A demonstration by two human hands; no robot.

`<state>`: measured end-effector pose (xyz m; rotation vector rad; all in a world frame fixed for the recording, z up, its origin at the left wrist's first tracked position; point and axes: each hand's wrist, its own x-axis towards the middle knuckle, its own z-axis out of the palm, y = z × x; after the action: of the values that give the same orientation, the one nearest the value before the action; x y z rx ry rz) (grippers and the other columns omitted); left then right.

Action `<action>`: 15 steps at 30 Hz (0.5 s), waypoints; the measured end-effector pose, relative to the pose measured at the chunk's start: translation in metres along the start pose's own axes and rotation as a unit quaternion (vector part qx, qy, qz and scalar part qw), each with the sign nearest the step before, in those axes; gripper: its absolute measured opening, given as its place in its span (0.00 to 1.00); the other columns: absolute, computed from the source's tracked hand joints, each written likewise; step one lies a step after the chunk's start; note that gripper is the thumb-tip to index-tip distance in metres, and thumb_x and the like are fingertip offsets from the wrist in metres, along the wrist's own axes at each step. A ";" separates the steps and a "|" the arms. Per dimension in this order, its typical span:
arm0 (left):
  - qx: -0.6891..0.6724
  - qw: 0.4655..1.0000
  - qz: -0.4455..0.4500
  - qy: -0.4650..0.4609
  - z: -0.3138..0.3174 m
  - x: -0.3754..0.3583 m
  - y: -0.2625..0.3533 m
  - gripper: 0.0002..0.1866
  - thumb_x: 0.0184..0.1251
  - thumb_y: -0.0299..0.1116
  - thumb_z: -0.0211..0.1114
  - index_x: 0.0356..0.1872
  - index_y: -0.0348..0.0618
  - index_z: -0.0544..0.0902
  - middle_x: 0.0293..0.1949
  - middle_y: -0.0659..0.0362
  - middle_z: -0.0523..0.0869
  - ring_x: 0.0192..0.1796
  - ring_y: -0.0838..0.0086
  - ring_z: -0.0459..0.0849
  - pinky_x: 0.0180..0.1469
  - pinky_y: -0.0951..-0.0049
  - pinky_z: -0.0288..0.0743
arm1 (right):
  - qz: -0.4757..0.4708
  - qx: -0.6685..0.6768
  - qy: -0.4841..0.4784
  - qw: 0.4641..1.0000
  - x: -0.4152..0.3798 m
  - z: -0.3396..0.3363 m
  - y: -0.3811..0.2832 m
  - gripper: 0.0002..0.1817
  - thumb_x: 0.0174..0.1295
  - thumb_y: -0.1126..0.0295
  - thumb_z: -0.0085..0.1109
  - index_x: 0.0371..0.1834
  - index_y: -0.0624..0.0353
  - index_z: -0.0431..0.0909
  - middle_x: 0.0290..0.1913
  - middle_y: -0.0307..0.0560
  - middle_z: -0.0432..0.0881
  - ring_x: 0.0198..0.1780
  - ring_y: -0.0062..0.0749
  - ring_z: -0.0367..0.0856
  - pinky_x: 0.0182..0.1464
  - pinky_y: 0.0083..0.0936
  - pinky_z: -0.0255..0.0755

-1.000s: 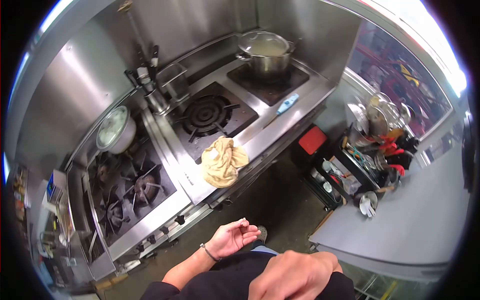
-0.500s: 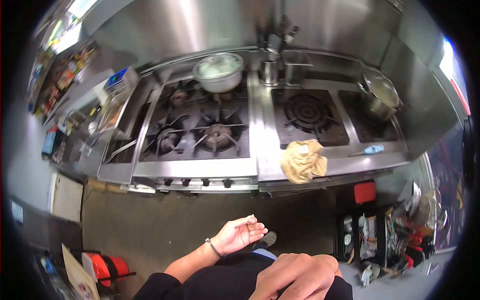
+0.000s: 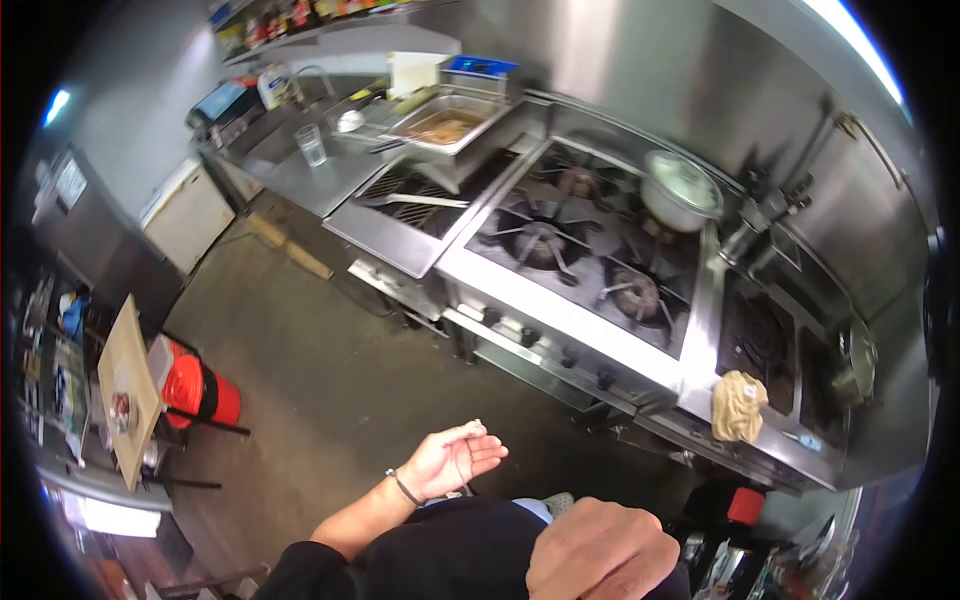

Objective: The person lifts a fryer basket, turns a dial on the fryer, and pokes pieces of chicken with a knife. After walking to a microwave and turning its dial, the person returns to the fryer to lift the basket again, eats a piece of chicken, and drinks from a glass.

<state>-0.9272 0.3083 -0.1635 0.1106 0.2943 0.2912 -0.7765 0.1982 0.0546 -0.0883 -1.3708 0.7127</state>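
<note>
My left hand (image 3: 450, 462) is held palm up over the floor, its fingers stretched out and apart. A small pale spot shows at the thumb tip, too small to name. My right hand (image 3: 605, 552) is close to the camera in front of my dark shirt (image 3: 450, 550), its fingers curled in. Whatever the right hand may hold is hidden. Neither hand touches the stove (image 3: 560, 310), which stands beyond them. A tan cloth (image 3: 739, 406) lies crumpled on the stove's front ledge at the right.
A lidded pot (image 3: 682, 192) sits on a back burner. Left of the burners is a grill with tongs (image 3: 425, 200) and a metal pan (image 3: 450, 125) of brownish liquid. A glass (image 3: 311, 146) stands on the counter. A red bucket (image 3: 205, 388) and a board (image 3: 130, 395) are at left.
My view has swung left, so the stove now sits further right and the left counter and red bucket show more. Both hands keep nearly the same poses before my body.
</note>
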 end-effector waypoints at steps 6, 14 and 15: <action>-0.030 0.990 0.138 0.013 -0.029 -0.092 0.066 0.14 0.74 0.36 0.44 0.40 0.38 0.77 0.45 0.47 0.84 0.54 0.55 0.80 0.58 0.60 0.75 | 0.050 0.068 -0.136 0.987 0.050 0.048 0.095 0.05 0.56 0.72 0.66 0.30 0.61 0.85 0.30 0.52 0.81 0.23 0.31 0.79 0.23 0.18 0.73; -0.110 0.949 0.294 -0.001 -0.068 -0.172 0.107 0.14 0.74 0.35 0.45 0.40 0.38 0.78 0.46 0.47 0.84 0.54 0.55 0.80 0.58 0.61 0.75 | 0.009 0.224 -0.325 0.919 0.085 0.099 0.219 0.11 0.61 0.66 0.61 0.41 0.62 0.82 0.37 0.65 0.83 0.25 0.33 0.82 0.21 0.21 0.72; -0.114 0.944 0.309 0.015 -0.075 -0.180 0.111 0.14 0.73 0.35 0.47 0.41 0.38 0.78 0.45 0.47 0.84 0.54 0.55 0.80 0.58 0.61 0.74 | 0.126 0.210 -0.423 0.872 0.094 0.108 0.224 0.12 0.61 0.66 0.60 0.41 0.64 0.81 0.36 0.64 0.83 0.23 0.32 0.82 0.20 0.21 0.71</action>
<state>-1.1439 0.3655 -0.1693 -0.0351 0.2483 0.9499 -0.9646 0.3862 0.0582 0.4530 -2.0145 1.3539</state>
